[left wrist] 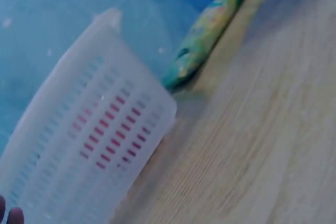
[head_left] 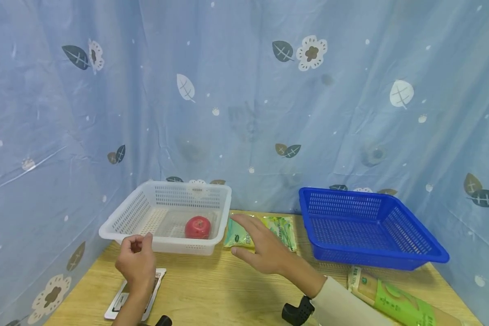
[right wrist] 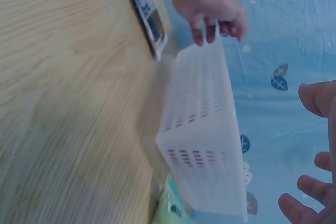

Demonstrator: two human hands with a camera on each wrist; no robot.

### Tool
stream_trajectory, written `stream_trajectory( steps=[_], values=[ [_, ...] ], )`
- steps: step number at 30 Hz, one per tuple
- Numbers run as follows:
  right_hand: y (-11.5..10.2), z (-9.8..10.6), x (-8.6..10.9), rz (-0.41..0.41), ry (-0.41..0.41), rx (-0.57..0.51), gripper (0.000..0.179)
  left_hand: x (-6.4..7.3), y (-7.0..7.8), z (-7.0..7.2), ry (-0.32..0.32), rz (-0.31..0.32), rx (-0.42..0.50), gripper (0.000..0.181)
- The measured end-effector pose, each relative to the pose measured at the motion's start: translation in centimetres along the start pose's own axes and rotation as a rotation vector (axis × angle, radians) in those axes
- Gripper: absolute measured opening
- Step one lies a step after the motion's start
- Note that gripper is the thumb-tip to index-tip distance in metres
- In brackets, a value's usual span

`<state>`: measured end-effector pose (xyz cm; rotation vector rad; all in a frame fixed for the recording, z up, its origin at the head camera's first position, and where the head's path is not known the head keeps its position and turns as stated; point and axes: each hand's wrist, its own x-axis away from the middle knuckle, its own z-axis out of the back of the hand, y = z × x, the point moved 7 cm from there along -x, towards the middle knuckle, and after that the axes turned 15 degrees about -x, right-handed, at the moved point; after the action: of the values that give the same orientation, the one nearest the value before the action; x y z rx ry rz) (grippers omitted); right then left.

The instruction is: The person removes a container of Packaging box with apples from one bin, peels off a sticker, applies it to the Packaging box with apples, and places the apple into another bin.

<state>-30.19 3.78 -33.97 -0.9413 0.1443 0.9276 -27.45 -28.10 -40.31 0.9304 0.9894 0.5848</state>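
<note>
Because its rim stands out as a thin lip, the white basket [head_left: 175,245] can be gripped at the edge, and it sits on the left of the surface [head_left: 212,290] with its long side facing the person. Taking its middle as a clock centre, with twelve toward the patterned curtain [head_left: 236,90], the red fruit [head_left: 197,227] lies inside at about four o'clock, where the walls would presumably stop it rolling off. A clear plastic tray [head_left: 169,222] shares the basket floor; whether the fruit sits in it or in front of it I cannot tell. Of the two hands, the left hand [head_left: 137,260] pinches the near rim at seven o'clock, fingers hooked over the wall, likely to steady or guide the basket. The right hand [head_left: 265,246] grasps nothing: its fingers are spread near the basket's three o'clock side, a gap showing in the right wrist view, and that breadth would suit a wide edge. Behind it, around three o'clock, a green packet [head_left: 285,231] rests flat, so it should not slide easily. Farther out at three o'clock stands the blue basket [head_left: 350,258], apparently without contents, and at four o'clock a long pack [head_left: 403,299] lies slantwise just beside it. Toward seven o'clock, a white-edged packet [head_left: 120,302] lies partly hidden beneath the left forearm.
</note>
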Motion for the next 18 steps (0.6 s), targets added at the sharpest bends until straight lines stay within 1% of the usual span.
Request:
stream_trajectory(
  steps=[1,2,4,7,8,10,13,16,18],
  values=[
    [0.2,-0.1,-0.3,-0.023,-0.006,-0.020,0.069,-0.2,-0.5,0.0,0.024,0.037,0.005,0.018],
    [0.3,-0.3,-0.7,-0.044,-0.009,-0.038,0.070,-0.6,-1.0,0.0,0.034,0.079,0.032,0.020],
    [0.5,-0.7,-1.5,-0.084,-0.010,-0.086,0.070,-1.1,-2.2,-0.1,0.045,0.168,0.130,0.021],
    [0.5,-1.3,-2.9,-0.129,0.003,-0.141,0.071,-1.9,-3.9,-0.4,0.039,0.312,0.282,0.020],
    [0.5,-1.5,-3.3,-0.143,0.013,-0.164,0.071,-2.0,-4.3,-0.5,0.035,0.359,0.338,0.019],
    [0.5,-1.8,-4.1,-0.173,0.028,-0.223,0.071,-2.3,-4.9,-0.8,0.036,0.438,0.413,0.019],
    [0.6,-2.2,-5.1,-0.207,0.049,-0.307,0.071,-2.4,-5.4,-1.2,0.034,0.533,0.498,0.021],
    [0.7,-2.7,-5.8,-0.231,0.059,-0.347,0.072,-2.5,-5.9,-1.4,0.031,0.614,0.568,0.024],
    [0.7,-3.1,-6.2,-0.248,0.062,-0.361,0.071,-2.6,-6.2,-1.5,0.037,0.656,0.619,0.025]
  ],
)
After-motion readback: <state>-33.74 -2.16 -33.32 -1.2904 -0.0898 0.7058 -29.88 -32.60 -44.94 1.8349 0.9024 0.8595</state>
